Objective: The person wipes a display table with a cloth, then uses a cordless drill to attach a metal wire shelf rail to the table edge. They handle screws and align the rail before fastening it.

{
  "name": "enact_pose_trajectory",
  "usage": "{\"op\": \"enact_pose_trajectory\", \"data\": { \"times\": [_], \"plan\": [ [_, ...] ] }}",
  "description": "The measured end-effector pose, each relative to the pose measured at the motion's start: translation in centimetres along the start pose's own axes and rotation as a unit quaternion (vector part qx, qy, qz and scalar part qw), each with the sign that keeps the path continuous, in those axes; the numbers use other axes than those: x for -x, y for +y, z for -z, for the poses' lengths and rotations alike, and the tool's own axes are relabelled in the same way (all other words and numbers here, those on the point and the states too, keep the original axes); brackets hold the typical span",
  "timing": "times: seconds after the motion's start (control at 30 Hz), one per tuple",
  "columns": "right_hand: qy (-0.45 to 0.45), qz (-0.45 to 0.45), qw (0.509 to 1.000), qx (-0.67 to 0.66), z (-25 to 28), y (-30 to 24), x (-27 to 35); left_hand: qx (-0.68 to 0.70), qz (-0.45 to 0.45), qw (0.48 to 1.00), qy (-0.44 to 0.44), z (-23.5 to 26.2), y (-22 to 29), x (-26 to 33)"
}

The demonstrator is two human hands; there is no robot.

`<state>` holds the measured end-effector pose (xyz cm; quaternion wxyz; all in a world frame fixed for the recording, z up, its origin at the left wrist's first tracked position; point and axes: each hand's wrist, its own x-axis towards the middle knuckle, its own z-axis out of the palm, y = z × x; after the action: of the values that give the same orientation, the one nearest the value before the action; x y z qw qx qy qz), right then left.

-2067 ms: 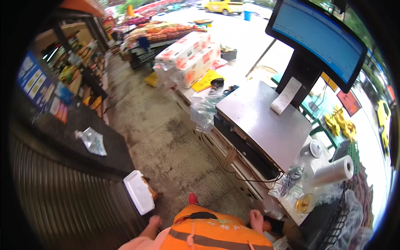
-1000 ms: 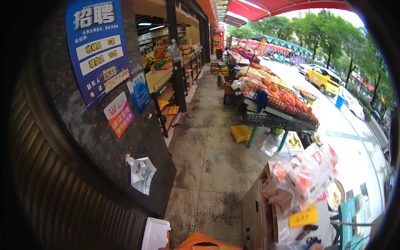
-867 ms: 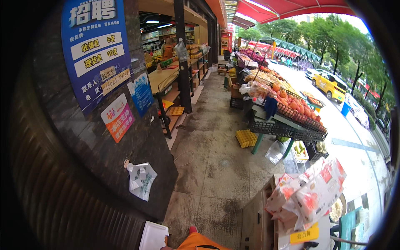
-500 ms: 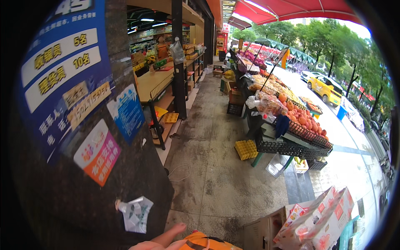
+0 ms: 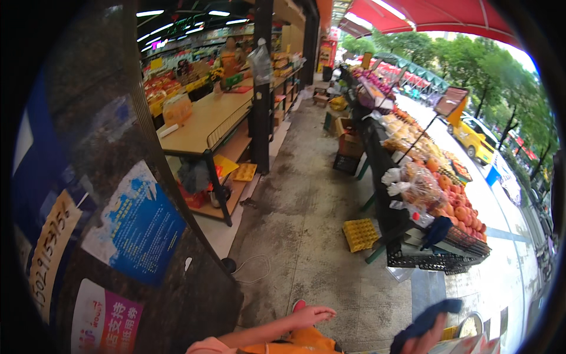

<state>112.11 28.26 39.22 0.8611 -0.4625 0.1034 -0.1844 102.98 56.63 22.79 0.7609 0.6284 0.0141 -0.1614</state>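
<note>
My left hand [image 5: 315, 315] reaches out over the walkway at the bottom middle, fingers stretched and nothing in it. Below it shows the orange cloth of my garment [image 5: 309, 341], and a pinkish shoe tip [image 5: 299, 305] peeks out beside the wrist. At the lower right my right hand [image 5: 434, 337] is closed around a dark blue cloth [image 5: 425, 320] that covers part of it, so some fingers are hidden. Close to that hand are a round pale basin [image 5: 471, 325] and the edges of light printed boxes, cut off by the rim.
A fruit stall [image 5: 433, 259] lines the right side, with reddish fruit [image 5: 457, 203] and bagged produce [image 5: 415, 186]. A yellow egg tray [image 5: 360, 235] lies on the walkway. Left stand a dark wall with posters [image 5: 138, 224] and a wooden shop table [image 5: 200, 124]; a white cable [image 5: 253, 268] lies near the wall.
The stall, table and wall posters appear closer. My left hand has swung forward, and my right hand with the dark blue cloth has come into view. The printed boxes have mostly slipped out below.
</note>
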Motion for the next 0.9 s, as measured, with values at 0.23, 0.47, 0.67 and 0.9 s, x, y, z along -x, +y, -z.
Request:
{"op": "enact_pose_trajectory", "data": {
  "times": [0.23, 0.47, 0.67, 0.9],
  "plan": [
    [-0.278, -0.411, 0.868, -0.031, -21.7, 17.5, -2.2, -0.170, -0.071, 0.971, 0.153, 14.3, 10.7, -4.1],
    [-0.504, -0.603, 0.616, 0.042, -39.1, 29.2, -0.4, -0.099, -0.116, 0.926, 0.346, 24.5, 14.9, -6.5],
    [-0.580, -0.628, 0.518, 0.016, -49.9, 41.2, -1.7, 0.210, -0.053, 0.883, 0.417, 39.3, 13.8, -9.7],
    [-0.566, -0.582, 0.571, 0.127, -65.7, 48.7, -5.0, 0.396, -0.210, 0.851, 0.274, 57.1, 21.8, -15.9]
  ]
}}
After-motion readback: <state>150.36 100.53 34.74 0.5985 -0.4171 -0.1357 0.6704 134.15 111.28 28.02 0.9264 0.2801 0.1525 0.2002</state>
